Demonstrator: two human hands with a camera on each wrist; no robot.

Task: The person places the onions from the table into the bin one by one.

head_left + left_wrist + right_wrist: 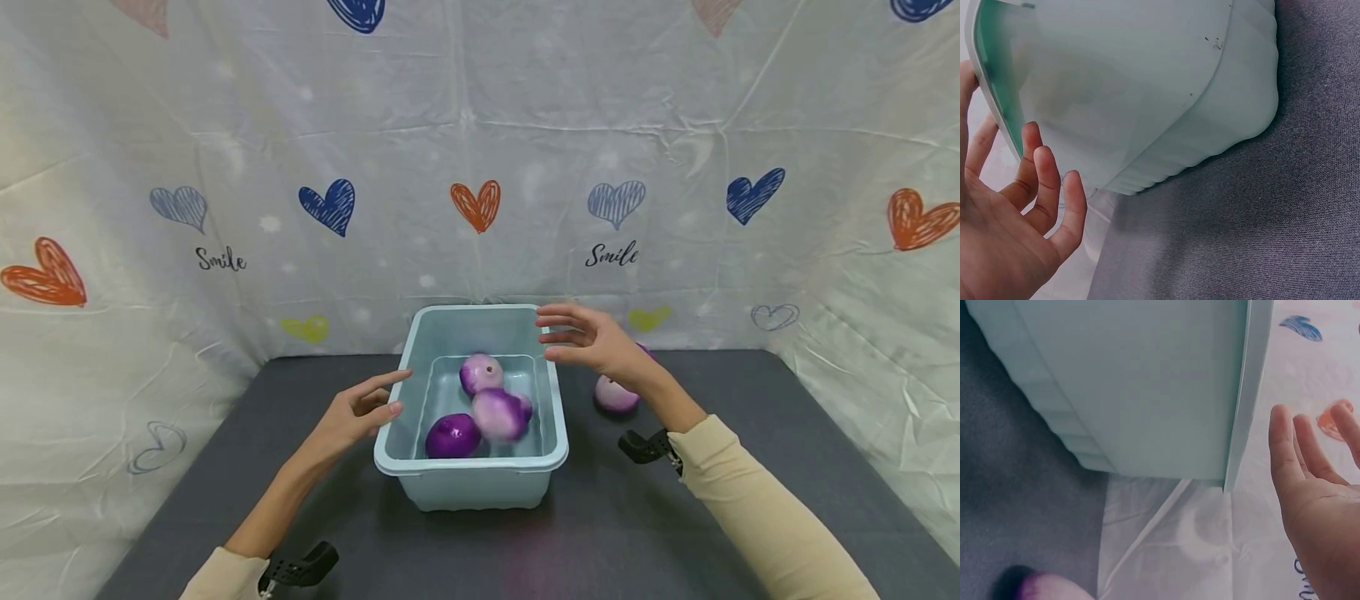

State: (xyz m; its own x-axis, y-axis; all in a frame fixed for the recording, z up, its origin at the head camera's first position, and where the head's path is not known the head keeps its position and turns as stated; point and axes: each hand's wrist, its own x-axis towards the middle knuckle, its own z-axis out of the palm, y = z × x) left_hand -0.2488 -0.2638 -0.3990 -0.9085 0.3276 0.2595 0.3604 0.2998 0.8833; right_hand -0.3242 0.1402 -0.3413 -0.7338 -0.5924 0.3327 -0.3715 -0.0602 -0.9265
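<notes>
A light blue plastic tub [480, 487] holds several red onions: a pale one [481, 374] at the back, a dark purple one [453, 436] at front left, and a blurred one [498, 415] that partly covers another. My left hand [356, 414] is at the tub's left rim, fingers loosely bent and holding nothing. In the left wrist view, a fingertip [967, 78] meets the rim. Over the right rim my right hand [588, 337] hovers, its fingers extended and apart, grasping nothing. In the right wrist view the palm and fingers [1282, 444] show beside the tub wall.
Right of the tub, a red onion [617, 395] lies on the dark grey tabletop [720, 500] under my right wrist. Another onion [646, 351] behind it is mostly hidden by the hand. A white curtain [405, 150] printed with hearts hangs behind the table.
</notes>
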